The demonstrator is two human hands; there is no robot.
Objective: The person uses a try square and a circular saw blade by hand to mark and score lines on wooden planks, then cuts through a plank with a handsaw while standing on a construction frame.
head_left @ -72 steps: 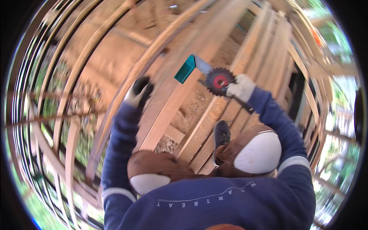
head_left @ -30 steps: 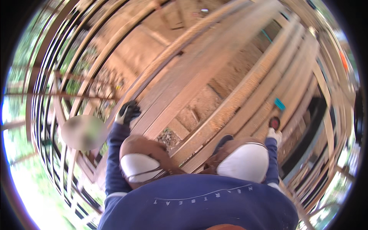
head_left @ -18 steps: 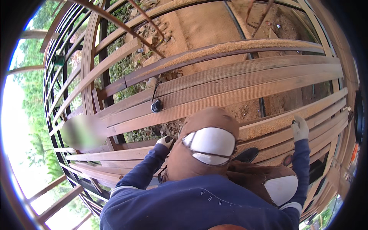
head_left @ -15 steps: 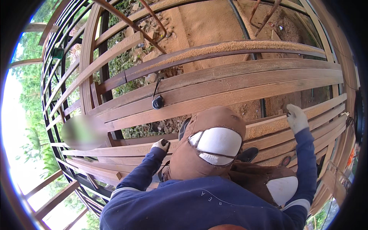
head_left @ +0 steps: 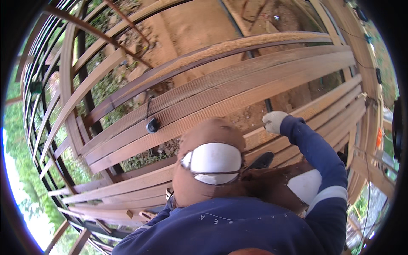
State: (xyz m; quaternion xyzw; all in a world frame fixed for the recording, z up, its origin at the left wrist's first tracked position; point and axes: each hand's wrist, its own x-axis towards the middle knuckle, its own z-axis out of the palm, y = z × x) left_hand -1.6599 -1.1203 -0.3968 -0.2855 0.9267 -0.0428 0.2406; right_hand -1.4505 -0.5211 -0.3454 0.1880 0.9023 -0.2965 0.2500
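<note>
My right hand [head_left: 275, 122], in a pale glove, is curled closed beside the right side of my raised knee, over the near edge of the gap between the deck boards. Whatever its fingers may hold is hidden. My left arm [head_left: 159, 216] bends back against my left hip. A bit of pale, glove-like material [head_left: 169, 194] shows there, but the fingers cannot be made out. Ahead and to the left, a black and grey tape measure [head_left: 152, 125] with a dark strap lies on the brown grooved deck boards [head_left: 199, 100], out of reach of both hands.
Sawdust covers a dark beam [head_left: 229, 46] beyond the boards. Open gaps show soil and plants below. Rusty metal bars [head_left: 97, 34] slant across the far left. My dark shoe [head_left: 261, 161] rests on the near boards. Open timber framing [head_left: 63, 85] stands at left.
My right hand has moved left and inward from the right-hand boards toward my knee. My left hand has left the board edge and drawn back to my hip. The view has shifted right.
</note>
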